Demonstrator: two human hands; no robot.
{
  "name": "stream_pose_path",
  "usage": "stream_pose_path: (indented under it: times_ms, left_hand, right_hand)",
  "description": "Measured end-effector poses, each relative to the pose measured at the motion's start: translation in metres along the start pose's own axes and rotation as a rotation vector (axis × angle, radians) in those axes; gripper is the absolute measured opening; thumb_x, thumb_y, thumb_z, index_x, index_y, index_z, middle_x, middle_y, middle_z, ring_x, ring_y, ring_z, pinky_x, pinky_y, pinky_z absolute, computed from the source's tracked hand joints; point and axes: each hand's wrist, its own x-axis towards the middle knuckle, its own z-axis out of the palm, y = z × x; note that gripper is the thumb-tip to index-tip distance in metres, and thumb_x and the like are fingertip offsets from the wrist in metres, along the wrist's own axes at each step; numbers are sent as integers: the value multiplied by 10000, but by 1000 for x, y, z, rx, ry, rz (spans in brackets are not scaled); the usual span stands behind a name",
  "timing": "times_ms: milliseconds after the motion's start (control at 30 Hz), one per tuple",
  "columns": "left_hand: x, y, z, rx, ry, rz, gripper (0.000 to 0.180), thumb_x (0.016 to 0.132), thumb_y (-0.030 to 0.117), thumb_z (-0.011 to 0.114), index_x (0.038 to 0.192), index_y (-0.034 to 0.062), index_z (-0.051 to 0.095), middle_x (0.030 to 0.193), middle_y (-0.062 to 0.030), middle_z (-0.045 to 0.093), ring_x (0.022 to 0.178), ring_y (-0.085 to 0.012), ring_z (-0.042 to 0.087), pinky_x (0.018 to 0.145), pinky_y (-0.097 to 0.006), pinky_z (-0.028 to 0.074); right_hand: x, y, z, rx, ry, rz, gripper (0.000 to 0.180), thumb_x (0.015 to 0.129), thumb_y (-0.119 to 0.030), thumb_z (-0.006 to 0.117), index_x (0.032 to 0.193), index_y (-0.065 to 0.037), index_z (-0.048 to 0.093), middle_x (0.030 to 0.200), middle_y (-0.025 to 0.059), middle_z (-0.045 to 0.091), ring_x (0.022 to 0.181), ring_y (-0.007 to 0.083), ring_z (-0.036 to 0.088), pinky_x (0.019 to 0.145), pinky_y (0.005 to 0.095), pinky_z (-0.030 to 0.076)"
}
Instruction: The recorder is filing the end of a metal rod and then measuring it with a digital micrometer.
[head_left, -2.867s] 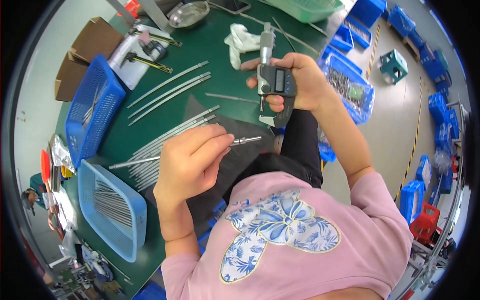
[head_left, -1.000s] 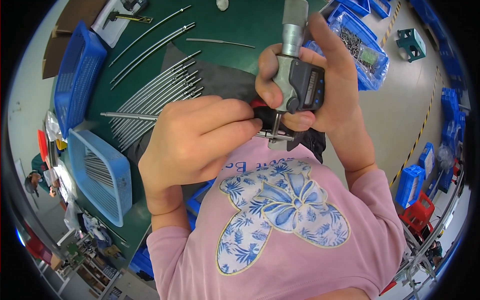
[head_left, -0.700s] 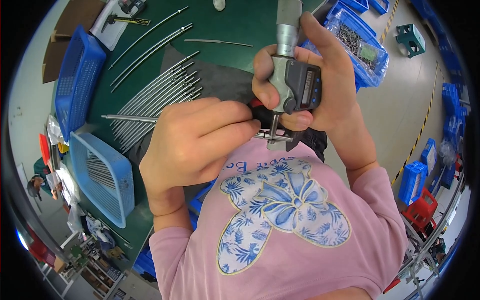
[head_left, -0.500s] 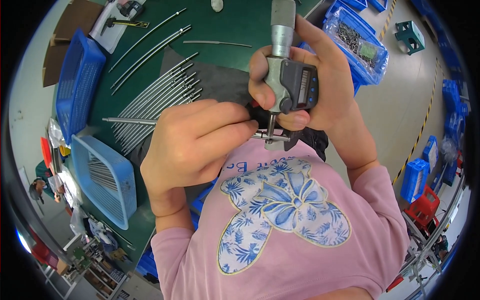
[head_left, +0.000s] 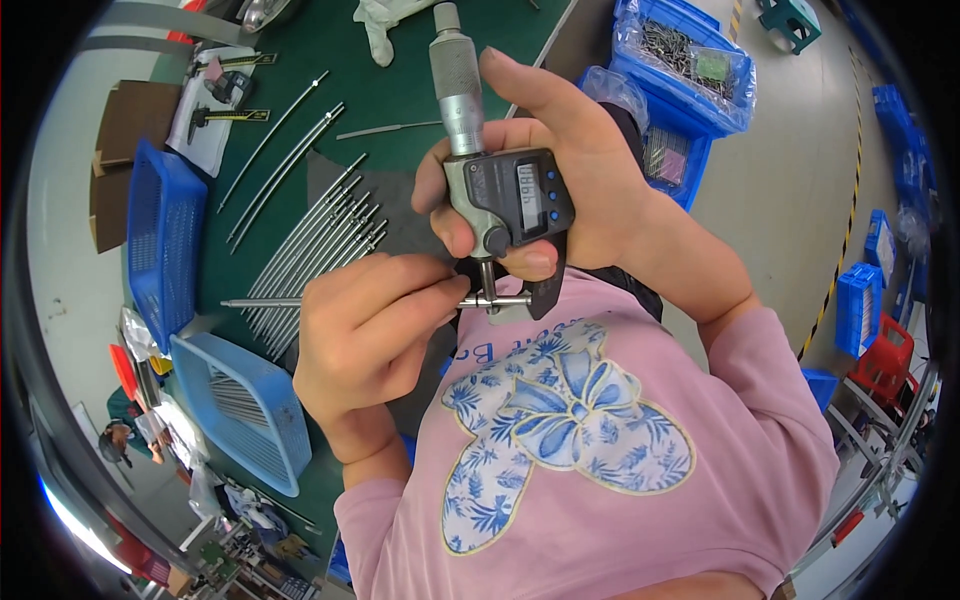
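My right hand (head_left: 600, 165) is wrapped round a digital micrometer (head_left: 515, 190) with a grey knurled thimble and a dark display housing. Its thumb reaches up beside the thimble, while the other fingers curl about the frame. A slim steel rod (head_left: 262, 302) is pinched in my left hand (head_left: 370, 325), lying nearly level and sticking out on both sides of the fingers. The rod's right end lies across the micrometer's measuring gap, by the spindle; exact contact is too small to tell. Behind my left hand, several similar rods (head_left: 312, 242) lie in a row on a dark cloth (head_left: 400, 200).
Left of the green table (head_left: 395, 95) are a blue basket (head_left: 165, 235) and a lighter blue basket (head_left: 285, 400) holding rods. Calipers (head_left: 232, 115) lie on paper at the back left. A whitish glove (head_left: 378, 35) lies far back. Blue bins (head_left: 690, 120) of small parts stand right.
The whole view has shifted. The micrometer has turned so its display faces up more squarely, and the rod lies more level in its gap. Both hands keep their holds.
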Motion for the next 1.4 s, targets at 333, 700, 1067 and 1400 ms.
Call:
stream_pose_path:
  times_ms: [333, 700, 1067, 1400]
  left_hand:
    - [-1, 4, -1, -2, 18, -15, 267, 581, 31, 667, 846, -2, 671, 807, -102, 640, 599, -224, 603, 479, -302, 458]
    - [-1, 6, 1, -5, 85, -15, 302, 546, 51, 659, 842, -4, 674, 796, -98, 631, 560, -207, 572, 447, -297, 427]
    - [3, 5, 2, -15, 62, -5, 296, 545, 54, 660, 835, -2, 675, 794, -98, 634, 542, -199, 562, 442, -290, 419]
    - [1, 6, 2, -25, 70, -22, 241, 570, 54, 672, 804, -1, 682, 768, -109, 640, 541, -210, 578, 447, -288, 423]
  right_hand:
    - [-1, 4, 5, -108, 33, -38, 768, 898, -672, 378, 957, 53, 625, 730, 186, 626, 353, 157, 471, 308, 227, 390]
    - [0, 6, 3, 28, -7, -73, 700, 975, -556, 276, 1018, 68, 589, 733, 204, 609, 348, 147, 447, 284, 224, 363]
    - [0, 6, -4, 93, 10, -30, 735, 929, -606, 338, 1010, 79, 595, 749, 221, 616, 362, 171, 473, 298, 229, 390]
    - [-1, 6, 1, 8, 29, -35, 744, 917, -614, 368, 982, 87, 609, 740, 218, 625, 367, 166, 488, 299, 231, 385]
